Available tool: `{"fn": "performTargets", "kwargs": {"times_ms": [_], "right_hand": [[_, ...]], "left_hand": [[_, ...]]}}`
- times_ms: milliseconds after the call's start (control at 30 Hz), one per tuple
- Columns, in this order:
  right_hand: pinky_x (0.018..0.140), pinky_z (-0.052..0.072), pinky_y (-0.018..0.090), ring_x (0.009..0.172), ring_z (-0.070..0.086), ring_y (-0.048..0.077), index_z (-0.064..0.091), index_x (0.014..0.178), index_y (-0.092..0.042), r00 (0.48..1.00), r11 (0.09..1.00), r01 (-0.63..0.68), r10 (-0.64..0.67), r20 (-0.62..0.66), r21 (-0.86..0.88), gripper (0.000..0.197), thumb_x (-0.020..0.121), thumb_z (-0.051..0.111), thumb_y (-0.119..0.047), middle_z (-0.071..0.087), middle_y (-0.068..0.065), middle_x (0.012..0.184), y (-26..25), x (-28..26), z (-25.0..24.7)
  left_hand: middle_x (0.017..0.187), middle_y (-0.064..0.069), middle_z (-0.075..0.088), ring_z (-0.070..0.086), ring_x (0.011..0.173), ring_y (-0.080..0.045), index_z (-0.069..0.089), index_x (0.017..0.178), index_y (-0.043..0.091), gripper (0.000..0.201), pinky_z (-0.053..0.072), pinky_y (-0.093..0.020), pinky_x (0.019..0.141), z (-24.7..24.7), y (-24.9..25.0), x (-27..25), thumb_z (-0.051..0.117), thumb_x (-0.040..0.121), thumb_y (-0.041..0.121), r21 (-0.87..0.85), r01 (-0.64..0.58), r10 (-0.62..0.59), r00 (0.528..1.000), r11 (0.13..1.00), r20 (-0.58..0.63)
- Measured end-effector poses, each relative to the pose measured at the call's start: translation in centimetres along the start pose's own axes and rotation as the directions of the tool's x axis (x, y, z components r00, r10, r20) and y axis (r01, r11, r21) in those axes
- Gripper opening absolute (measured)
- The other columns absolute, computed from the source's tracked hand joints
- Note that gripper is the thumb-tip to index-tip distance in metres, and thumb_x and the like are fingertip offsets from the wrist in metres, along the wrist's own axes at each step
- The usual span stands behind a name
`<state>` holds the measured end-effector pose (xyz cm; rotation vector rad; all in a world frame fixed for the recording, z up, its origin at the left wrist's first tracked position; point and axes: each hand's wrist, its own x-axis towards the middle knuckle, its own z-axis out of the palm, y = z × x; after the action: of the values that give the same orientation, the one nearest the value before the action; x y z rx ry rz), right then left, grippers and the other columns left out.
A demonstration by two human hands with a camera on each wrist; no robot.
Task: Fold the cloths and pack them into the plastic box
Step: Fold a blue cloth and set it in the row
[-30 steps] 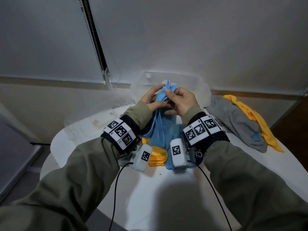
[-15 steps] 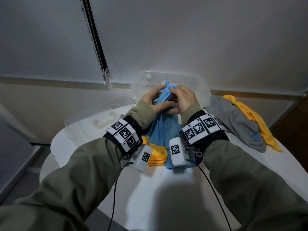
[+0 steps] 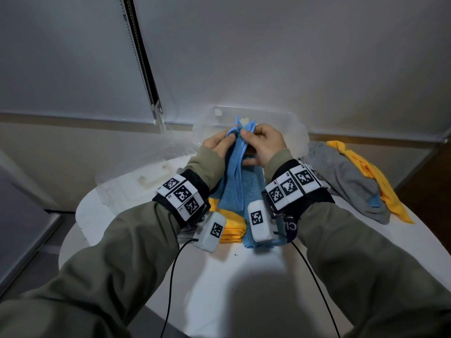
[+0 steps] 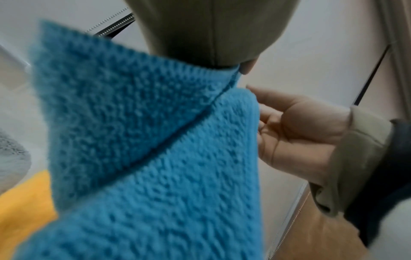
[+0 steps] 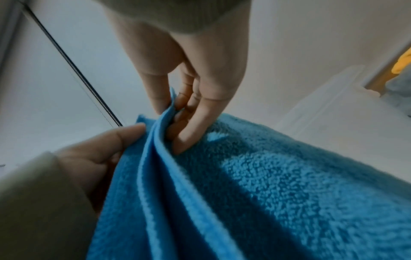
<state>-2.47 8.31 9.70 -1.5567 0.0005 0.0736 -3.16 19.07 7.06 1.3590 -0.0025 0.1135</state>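
A blue cloth [image 3: 234, 176] hangs from both hands in front of the clear plastic box [image 3: 295, 132]. My left hand [image 3: 227, 140] pinches its top corner from the left. My right hand [image 3: 246, 137] pinches the gathered top edge beside it. In the right wrist view the right hand [image 5: 171, 112] has thumb and fingers clamped on the edge of the blue cloth [image 5: 244, 193], and the left hand [image 5: 95, 153] grips it alongside. The left wrist view is mostly filled by the blue cloth [image 4: 144, 140], with the right hand [image 4: 295, 126] behind it. A folded yellow cloth [image 3: 231, 228] lies under my wrists.
A grey cloth [image 3: 341, 176] and a loose yellow cloth [image 3: 368, 172] lie heaped at the table's right. The box's clear lid [image 3: 136, 184] lies at the left. Bare white table [image 3: 219, 289] stretches toward me. A wall with blinds stands close behind the box.
My fingers have shifted slightly along the blue cloth's top edge, bringing the corners together. The arms and the other cloths have hardly moved.
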Motion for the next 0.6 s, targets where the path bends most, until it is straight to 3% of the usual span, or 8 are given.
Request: {"fn": "performTargets", "kwargs": {"times_ms": [67, 200, 267, 367, 433, 500, 600], "right_hand": [[0.053, 0.057, 0.029, 0.064, 0.061, 0.02, 0.051, 0.074, -0.015, 0.997, 1.0, -0.008, 0.008, -0.073, 0.006, 0.018, 0.09, 0.056, -0.008, 0.059, 0.006, 0.075, 0.1, 0.5, -0.5], [0.083, 0.056, 0.046, 0.086, 0.066, 0.029, 0.054, 0.071, -0.023, 0.954, 0.993, -0.041, 0.007, -0.298, -0.109, 0.016, 0.082, 0.06, -0.013, 0.063, 0.007, 0.085, 0.7, 1.9, -2.6], [0.085, 0.055, 0.047, 0.089, 0.066, 0.029, 0.055, 0.069, -0.025, 0.93, 0.982, -0.063, -0.006, -0.368, -0.175, 0.017, 0.079, 0.063, -0.016, 0.063, 0.0, 0.078, 1.1, 2.7, -3.9], [0.086, 0.053, 0.036, 0.084, 0.059, 0.022, 0.062, 0.082, -0.015, 0.901, 0.965, -0.086, -0.032, -0.433, -0.249, 0.002, 0.082, 0.064, -0.015, 0.061, 0.001, 0.081, 1.2, 3.0, -5.8], [0.086, 0.048, 0.034, 0.083, 0.052, 0.018, 0.065, 0.101, -0.007, 0.875, 0.948, -0.114, -0.047, -0.483, -0.298, 0.018, 0.085, 0.061, -0.016, 0.062, 0.01, 0.09, 1.7, 3.1, -7.5], [0.086, 0.049, 0.039, 0.082, 0.053, 0.02, 0.064, 0.106, -0.004, 0.852, 0.942, -0.148, -0.034, -0.523, -0.301, 0.024, 0.087, 0.059, -0.018, 0.065, 0.02, 0.099, 2.0, 2.9, -8.8], [0.083, 0.048, 0.035, 0.088, 0.057, 0.023, 0.061, 0.117, -0.006, 0.83, 0.944, -0.195, 0.014, -0.557, -0.267, 0.029, 0.093, 0.052, -0.02, 0.062, 0.013, 0.099, 1.8, 2.7, -9.9]], "left_hand": [[0.084, -0.004, 0.063, 0.06, 0.076, -0.015, 0.055, 0.119, -0.006, 0.029, 0.051, -0.029, 0.084, -0.7, 0.2, 0.3, 0.042, 0.095, 0.005, 0.002, -0.01, 0.01, 0.999, 1.0, -0.051], [0.078, 0.005, 0.061, 0.057, 0.072, -0.004, 0.061, 0.114, -0.004, 0.026, 0.047, -0.008, 0.066, -3.0, 0.4, 1.6, 0.053, 0.09, 0.005, 0.18, -0.056, 0.083, 0.985, 0.982, -0.151], [0.075, 0.008, 0.061, 0.057, 0.065, 0.005, 0.063, 0.11, -0.002, 0.024, 0.044, -0.001, 0.06, -4.2, 0.5, 2.2, 0.057, 0.089, 0.006, 0.229, -0.07, 0.111, 0.978, 0.971, -0.174], [0.059, 0.015, 0.063, 0.058, 0.058, 0.006, 0.067, 0.089, 0.01, 0.008, 0.044, -0.008, 0.062, -6.9, 0.7, 3.0, 0.061, 0.087, 0.015, 0.265, -0.036, 0.109, 0.957, 0.963, -0.267], [0.066, 0.006, 0.064, 0.057, 0.069, -0.009, 0.064, 0.075, 0.021, 0.015, 0.046, -0.022, 0.07, -9.0, 0.6, 3.4, 0.06, 0.088, 0.028, 0.299, 0.005, 0.102, 0.935, 0.954, -0.341], [0.078, -0.005, 0.061, 0.055, 0.075, -0.018, 0.064, 0.076, 0.019, 0.024, 0.046, -0.033, 0.075, -10.9, 0.4, 3.5, 0.058, 0.086, 0.04, 0.318, 0.036, 0.1, 0.91, 0.947, -0.402], [0.077, -0.003, 0.057, 0.052, 0.068, -0.016, 0.065, 0.097, 0.01, 0.032, 0.044, -0.027, 0.068, -12.4, 0.6, 3.6, 0.053, 0.09, 0.04, 0.303, 0.067, 0.077, 0.895, 0.951, -0.439]]}}
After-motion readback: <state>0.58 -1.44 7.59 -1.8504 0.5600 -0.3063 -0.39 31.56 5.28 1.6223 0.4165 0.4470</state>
